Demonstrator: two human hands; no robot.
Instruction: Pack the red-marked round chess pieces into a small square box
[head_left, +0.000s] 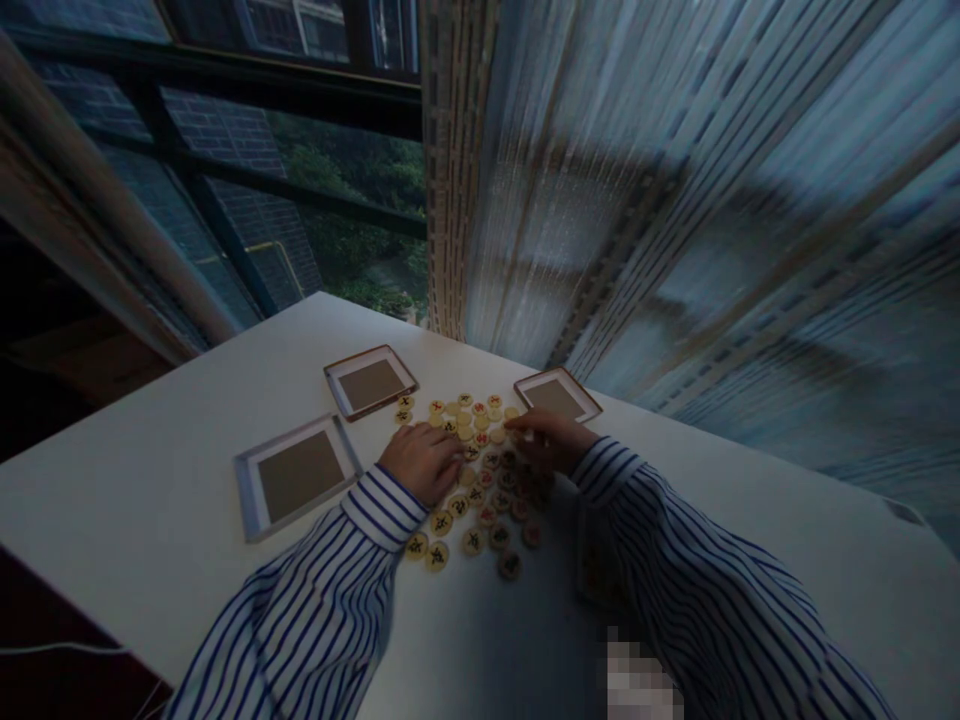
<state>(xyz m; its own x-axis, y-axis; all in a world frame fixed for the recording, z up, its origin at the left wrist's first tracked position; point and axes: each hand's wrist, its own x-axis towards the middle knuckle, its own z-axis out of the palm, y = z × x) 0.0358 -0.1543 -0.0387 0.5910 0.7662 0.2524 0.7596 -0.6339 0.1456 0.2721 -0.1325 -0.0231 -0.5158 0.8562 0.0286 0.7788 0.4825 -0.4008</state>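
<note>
A loose spread of round xiangqi (Chinese chess) pieces (475,494) lies on the white table, some marked in red, some in black, others showing plain faces. My left hand (424,460) rests palm down at the left side of the spread, its fingers loosely bent over the pieces. At the right side, my right hand (553,438) reaches in with fingers stretched out, a fingertip at a pale piece (511,413). Both hands cover some pieces, and neither shows a piece lifted off the table. Shadow darkens the pieces under my right hand.
Three shallow trays stand around the spread: a grey-rimmed tray (244,490) at left, a brown-rimmed tray (367,411) behind it, another brown-rimmed tray (592,408) at right. A dark box-like thing (592,560) sits partly under my right sleeve. Window and curtain (570,200) border the table (150,480).
</note>
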